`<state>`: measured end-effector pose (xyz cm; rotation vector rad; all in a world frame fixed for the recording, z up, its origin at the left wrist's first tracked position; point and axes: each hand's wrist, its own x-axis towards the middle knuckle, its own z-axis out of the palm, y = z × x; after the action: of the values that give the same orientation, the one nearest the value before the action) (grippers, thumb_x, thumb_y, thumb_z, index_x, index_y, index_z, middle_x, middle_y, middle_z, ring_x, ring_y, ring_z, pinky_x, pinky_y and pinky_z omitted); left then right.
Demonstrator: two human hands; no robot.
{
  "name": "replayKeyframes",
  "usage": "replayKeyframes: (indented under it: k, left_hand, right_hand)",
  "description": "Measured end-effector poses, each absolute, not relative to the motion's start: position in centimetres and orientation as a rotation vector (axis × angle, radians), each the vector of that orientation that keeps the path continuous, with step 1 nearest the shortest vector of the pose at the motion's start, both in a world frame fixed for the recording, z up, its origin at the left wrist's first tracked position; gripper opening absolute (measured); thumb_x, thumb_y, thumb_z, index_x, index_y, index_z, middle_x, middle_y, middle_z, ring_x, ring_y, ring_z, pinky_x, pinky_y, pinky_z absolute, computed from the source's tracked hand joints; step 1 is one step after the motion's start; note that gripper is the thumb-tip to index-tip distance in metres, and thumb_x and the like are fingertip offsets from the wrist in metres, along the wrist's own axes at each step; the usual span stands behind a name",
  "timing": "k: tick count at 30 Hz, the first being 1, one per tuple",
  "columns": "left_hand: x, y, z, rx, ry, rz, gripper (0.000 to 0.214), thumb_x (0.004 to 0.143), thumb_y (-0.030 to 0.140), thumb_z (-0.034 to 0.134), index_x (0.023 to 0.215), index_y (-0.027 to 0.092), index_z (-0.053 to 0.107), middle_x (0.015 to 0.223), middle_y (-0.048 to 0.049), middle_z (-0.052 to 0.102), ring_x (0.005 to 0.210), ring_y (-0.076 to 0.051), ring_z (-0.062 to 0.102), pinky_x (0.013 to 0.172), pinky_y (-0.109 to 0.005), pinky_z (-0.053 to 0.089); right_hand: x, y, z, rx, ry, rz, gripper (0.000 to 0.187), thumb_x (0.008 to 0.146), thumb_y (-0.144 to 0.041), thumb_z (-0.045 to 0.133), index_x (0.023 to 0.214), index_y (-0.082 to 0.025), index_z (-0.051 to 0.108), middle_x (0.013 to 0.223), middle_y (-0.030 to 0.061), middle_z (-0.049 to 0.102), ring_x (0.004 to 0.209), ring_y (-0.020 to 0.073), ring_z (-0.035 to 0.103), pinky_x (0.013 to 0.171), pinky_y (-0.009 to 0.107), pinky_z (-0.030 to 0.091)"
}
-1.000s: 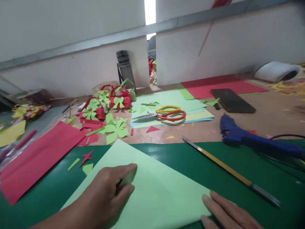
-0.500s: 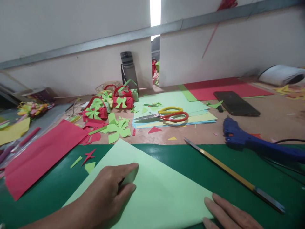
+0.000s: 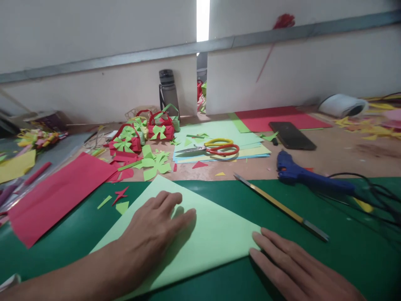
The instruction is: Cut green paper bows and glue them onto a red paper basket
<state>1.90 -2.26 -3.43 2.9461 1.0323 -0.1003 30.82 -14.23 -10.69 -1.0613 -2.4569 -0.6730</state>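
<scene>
A light green paper sheet [image 3: 216,234], folded into a triangle, lies on the dark green cutting mat [image 3: 313,259]. My left hand [image 3: 153,234] rests flat on the sheet's middle, fingers stretched toward the right. My right hand [image 3: 291,267] lies flat with its fingertips on the sheet's right corner. Neither hand holds anything.
A metal ruler [image 3: 278,207] lies diagonally on the mat. A blue glue gun [image 3: 307,175] with cable is at right. Scissors [image 3: 216,148] lie on stacked papers, a black phone [image 3: 291,136] behind. Red paper [image 3: 59,194] and red-green paper baskets [image 3: 144,133] are at left, with a bottle [image 3: 168,92] at the wall.
My left hand has gone from curled fingers pinching the paper to lying flat and stretched out. The right hand has slid further onto the corner. The view has shifted a little.
</scene>
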Motion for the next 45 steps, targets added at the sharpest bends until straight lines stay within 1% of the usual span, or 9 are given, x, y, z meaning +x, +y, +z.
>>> replayKeyframes:
  k: [5, 8, 12, 15, 18, 24, 29, 38, 45]
  left_hand:
    - [1.8, -2.9, -2.7, 2.835, 0.827, -0.114, 0.027, 0.093, 0.015, 0.037, 0.101, 0.022, 0.062, 0.101, -0.0077, 0.059, 0.091, -0.019, 0.054, 0.075, -0.027, 0.049]
    - [0.9, -4.0, -2.1, 2.773, 0.791, -0.072, 0.029, 0.097, 0.026, 0.036, 0.114, 0.023, 0.059, 0.115, -0.0112, 0.058, 0.103, -0.023, 0.055, 0.084, -0.034, 0.05]
    - [-0.6, -5.9, -2.0, 2.664, 0.736, -0.201, 0.064, 0.091, 0.058, 0.039, 0.146, 0.025, 0.032, 0.151, -0.0201, 0.026, 0.137, -0.042, 0.026, 0.1, -0.058, 0.038]
    - [-1.0, -6.9, -2.4, 2.606, 0.705, -0.289, 0.083, 0.085, 0.069, 0.04, 0.151, 0.025, 0.014, 0.156, -0.0209, 0.001, 0.139, -0.046, 0.002, 0.105, -0.066, 0.024]
    - [-0.8, -7.3, -2.9, 2.613, 0.677, -0.31, 0.088, 0.082, 0.073, 0.038, 0.151, 0.028, 0.007, 0.154, -0.0213, -0.009, 0.135, -0.048, -0.01, 0.103, -0.072, 0.014]
    - [-0.5, -7.6, -3.4, 2.699, 0.64, -0.201, 0.09, 0.078, 0.075, 0.043, 0.15, 0.031, 0.012, 0.154, -0.022, 0.0, 0.134, -0.053, -0.003, 0.098, -0.077, 0.015]
    - [-1.0, -7.4, -4.6, 2.839, 0.577, 0.001, 0.079, 0.079, 0.074, 0.042, 0.146, 0.038, 0.024, 0.153, -0.0211, 0.014, 0.134, -0.055, 0.007, 0.093, -0.078, 0.023]
    - [-0.8, -8.1, -7.9, 3.06, 0.741, 0.28, 0.088, 0.066, 0.083, 0.047, 0.143, 0.044, 0.026, 0.152, -0.0218, 0.021, 0.135, -0.051, 0.017, 0.096, -0.071, 0.029]
    - [-1.3, -7.8, -7.0, 3.053, 0.605, 0.266, 0.084, 0.075, 0.079, 0.042, 0.146, 0.039, 0.023, 0.151, -0.0223, 0.023, 0.134, -0.053, 0.019, 0.093, -0.074, 0.031]
  right_hand:
    - [28.9, -14.7, -6.5, -1.197, -2.529, -0.462, 0.051, 0.091, -0.05, 0.048, 0.121, -0.011, 0.062, 0.122, 0.0142, 0.066, 0.115, 0.0286, 0.06, 0.088, 0.037, 0.054]
    - [28.4, -15.1, -5.7, -1.259, -2.518, -0.408, 0.045, 0.093, -0.041, 0.049, 0.122, -0.01, 0.061, 0.12, 0.0155, 0.067, 0.113, 0.0277, 0.061, 0.088, 0.039, 0.054]
    - [28.2, -15.4, -6.1, -1.319, -2.503, -0.333, 0.049, 0.095, -0.042, 0.045, 0.127, -0.008, 0.056, 0.121, 0.0177, 0.066, 0.114, 0.0287, 0.06, 0.088, 0.045, 0.052]
    - [26.9, -15.3, -6.1, -1.397, -2.524, -0.371, 0.052, 0.094, -0.048, 0.044, 0.123, -0.008, 0.059, 0.117, 0.0199, 0.067, 0.107, 0.033, 0.062, 0.087, 0.054, 0.049]
    - [24.2, -15.1, -5.6, -1.461, -2.562, -0.329, 0.056, 0.09, -0.053, 0.048, 0.121, -0.008, 0.062, 0.117, 0.0219, 0.066, 0.109, 0.0369, 0.061, 0.09, 0.06, 0.044]
    - [20.0, -15.4, -4.5, -1.603, -2.652, 0.111, 0.082, 0.085, -0.065, 0.047, 0.13, 0.003, 0.051, 0.137, 0.0309, 0.045, 0.13, 0.0393, 0.041, 0.102, 0.058, 0.037]
    - [21.8, -16.2, -4.1, -1.754, -2.573, 0.384, 0.086, 0.087, -0.068, 0.036, 0.144, -0.003, 0.034, 0.149, 0.0232, 0.029, 0.14, 0.033, 0.023, 0.111, 0.059, 0.021]
    - [27.7, -17.1, -5.2, -2.175, -2.458, 0.017, 0.068, 0.093, -0.05, 0.043, 0.14, -0.002, 0.04, 0.145, 0.0253, 0.032, 0.135, 0.0401, 0.032, 0.103, 0.072, 0.02]
    - [28.6, -17.6, -5.4, -2.336, -2.388, -0.089, 0.061, 0.094, -0.045, 0.042, 0.137, -0.001, 0.043, 0.145, 0.0232, 0.035, 0.136, 0.0393, 0.031, 0.101, 0.074, 0.023]
